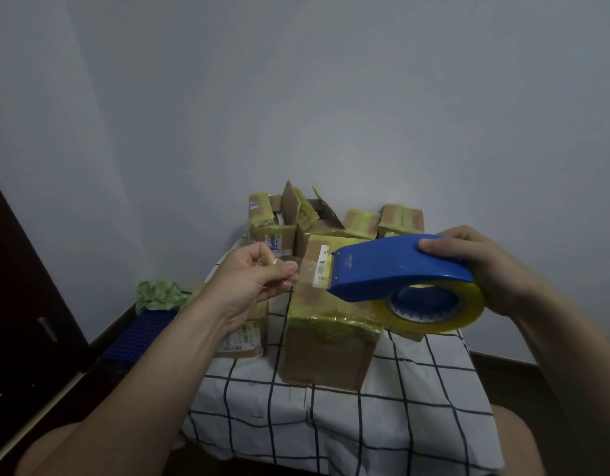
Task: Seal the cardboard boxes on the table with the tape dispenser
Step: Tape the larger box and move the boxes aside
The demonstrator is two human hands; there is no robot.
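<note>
Right hand [485, 269] grips the blue tape dispenser [399, 269] in the air above the cardboard boxes [327, 348] on the desk [416, 389], left hand [258, 283] pinching the clear tape end [305, 269] and holding it taut, likely to lay over a box seam.

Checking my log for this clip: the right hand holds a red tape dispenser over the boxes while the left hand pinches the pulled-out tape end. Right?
One error: the head view shows the tape dispenser is blue, not red. The right hand does hold it over the boxes, and the left hand pinches the pulled-out tape end.
</note>
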